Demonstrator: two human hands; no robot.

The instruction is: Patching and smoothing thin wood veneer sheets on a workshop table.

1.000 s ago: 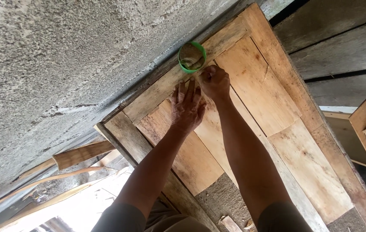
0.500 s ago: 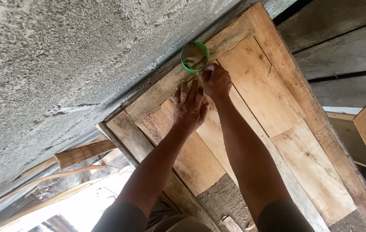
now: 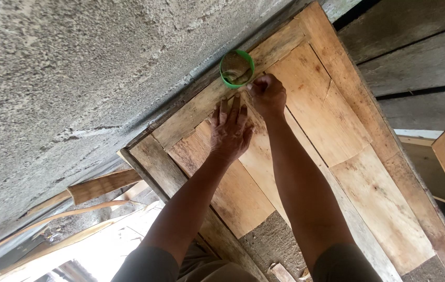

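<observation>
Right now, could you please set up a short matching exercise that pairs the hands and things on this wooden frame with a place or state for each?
Things:
1. left hand
2. right hand
3. green container
4. concrete wall

Places or states:
A. closed in a fist beside the green rim
B. runs along the frame's far edge
C. sits on the frame's plank
D. spread flat on the boards

Pairs: 1-D, 2-A, 3-C, 4-B

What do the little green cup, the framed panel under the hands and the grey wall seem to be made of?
Green cup: probably plastic, smooth and bright.
Framed panel: unfinished wood, visible grain, thin sheets within plank rails.
Grey wall: likely rough concrete or cement render, pitted and cracked.
</observation>
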